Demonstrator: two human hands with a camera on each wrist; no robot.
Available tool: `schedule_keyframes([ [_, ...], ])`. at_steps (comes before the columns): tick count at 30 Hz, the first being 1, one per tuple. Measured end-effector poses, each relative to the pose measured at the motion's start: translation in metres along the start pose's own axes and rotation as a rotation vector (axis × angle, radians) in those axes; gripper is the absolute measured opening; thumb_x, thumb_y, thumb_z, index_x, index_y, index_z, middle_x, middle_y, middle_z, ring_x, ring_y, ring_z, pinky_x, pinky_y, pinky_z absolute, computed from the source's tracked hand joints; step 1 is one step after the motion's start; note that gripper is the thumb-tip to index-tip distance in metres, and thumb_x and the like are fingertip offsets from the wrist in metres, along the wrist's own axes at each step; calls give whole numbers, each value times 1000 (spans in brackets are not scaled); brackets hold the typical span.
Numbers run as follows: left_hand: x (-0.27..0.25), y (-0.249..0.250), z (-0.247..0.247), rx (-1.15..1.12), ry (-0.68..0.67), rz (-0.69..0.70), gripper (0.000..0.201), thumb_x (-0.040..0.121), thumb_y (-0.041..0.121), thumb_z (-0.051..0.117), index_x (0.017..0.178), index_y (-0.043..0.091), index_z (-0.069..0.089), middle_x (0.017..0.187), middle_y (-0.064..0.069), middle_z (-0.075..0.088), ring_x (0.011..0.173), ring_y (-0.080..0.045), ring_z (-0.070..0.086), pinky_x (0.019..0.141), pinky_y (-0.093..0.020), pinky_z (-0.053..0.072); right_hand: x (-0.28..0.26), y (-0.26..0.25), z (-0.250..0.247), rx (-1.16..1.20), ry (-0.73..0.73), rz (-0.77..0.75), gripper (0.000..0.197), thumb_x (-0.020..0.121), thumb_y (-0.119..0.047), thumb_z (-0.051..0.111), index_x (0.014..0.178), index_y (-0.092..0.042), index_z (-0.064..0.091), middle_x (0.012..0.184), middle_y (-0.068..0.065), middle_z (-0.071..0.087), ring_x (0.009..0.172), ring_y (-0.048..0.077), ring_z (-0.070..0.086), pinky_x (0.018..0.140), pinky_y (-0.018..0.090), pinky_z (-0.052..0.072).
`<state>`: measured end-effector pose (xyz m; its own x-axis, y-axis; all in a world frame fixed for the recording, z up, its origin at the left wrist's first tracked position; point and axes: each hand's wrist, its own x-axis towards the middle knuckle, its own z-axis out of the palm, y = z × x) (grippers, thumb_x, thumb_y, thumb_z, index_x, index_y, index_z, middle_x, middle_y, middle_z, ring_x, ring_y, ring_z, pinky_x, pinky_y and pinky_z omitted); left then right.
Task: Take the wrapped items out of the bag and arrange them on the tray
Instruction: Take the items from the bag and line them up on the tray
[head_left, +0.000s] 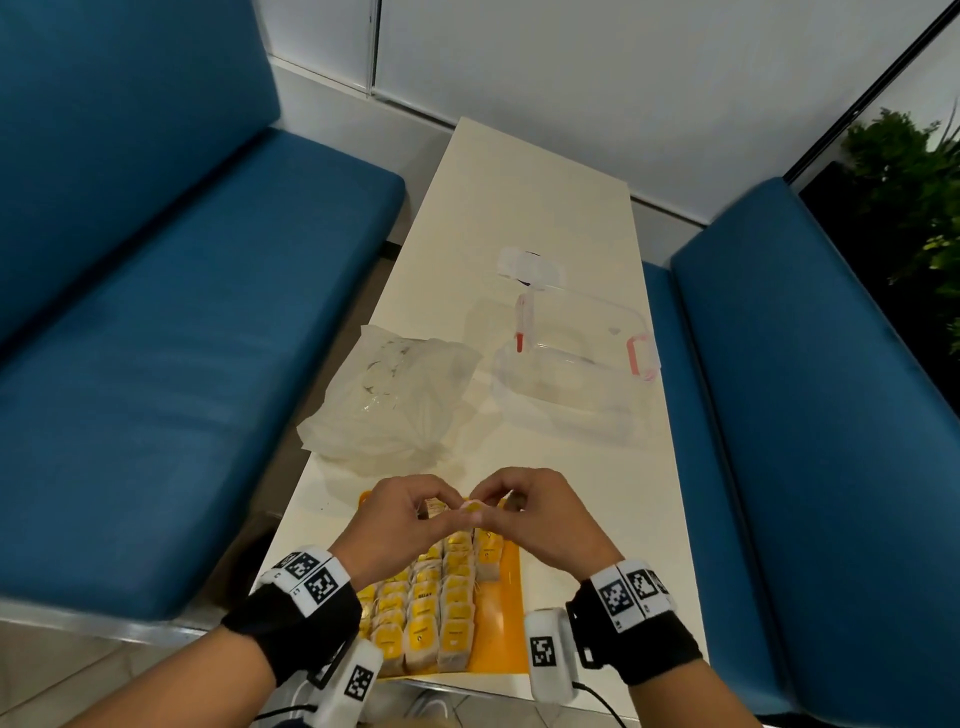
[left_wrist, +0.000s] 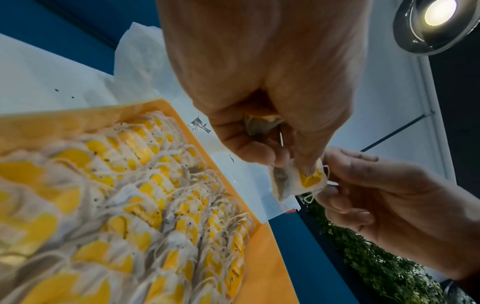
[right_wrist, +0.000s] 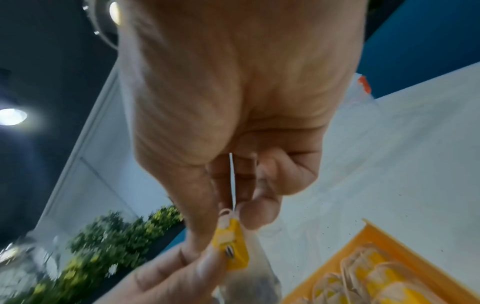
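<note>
Both hands meet above the far end of the orange tray (head_left: 508, 618). Between them hangs one tea bag (head_left: 471, 509) with a yellow tag. My left hand (head_left: 439, 512) pinches the tea bag's (left_wrist: 298, 181) paper body, and a second bag (left_wrist: 259, 123) is tucked in its curled fingers. My right hand (head_left: 491, 500) pinches the tag (right_wrist: 232, 244) and its white string (right_wrist: 232, 181). Rows of several yellow-tagged tea bags (head_left: 441, 613) fill the tray (left_wrist: 262, 259). The crumpled clear plastic bag (head_left: 395, 400) lies on the table beyond the tray, to the left.
A clear lidded container (head_left: 576, 379) with red clips stands on the table (head_left: 524, 208) at the right, past the tray. Blue bench seats (head_left: 182, 338) flank the narrow table on both sides. A green plant (head_left: 914, 197) is at the far right.
</note>
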<state>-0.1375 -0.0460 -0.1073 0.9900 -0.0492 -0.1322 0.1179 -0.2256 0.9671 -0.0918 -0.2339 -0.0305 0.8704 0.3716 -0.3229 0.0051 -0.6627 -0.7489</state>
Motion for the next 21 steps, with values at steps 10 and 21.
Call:
schedule_keyframes([
  [10,0,-3,5,-4,-111,-89,9,85,32,82,93,31,78,88,10,74,51,-4,50,50,-26,50,0,-1,-1,-254,44,-3,10,83,-13,73,83,-23,75,70,-16,65,66,-4,59,61,11,45],
  [21,5,-20,0,117,-109,-249,54,97,26,67,147,25,47,97,0,70,52,-16,67,47,-22,49,-8,22,11,-677,-360,90,20,84,-9,65,93,-19,79,97,-1,76,92,16,69,80,29,56],
])
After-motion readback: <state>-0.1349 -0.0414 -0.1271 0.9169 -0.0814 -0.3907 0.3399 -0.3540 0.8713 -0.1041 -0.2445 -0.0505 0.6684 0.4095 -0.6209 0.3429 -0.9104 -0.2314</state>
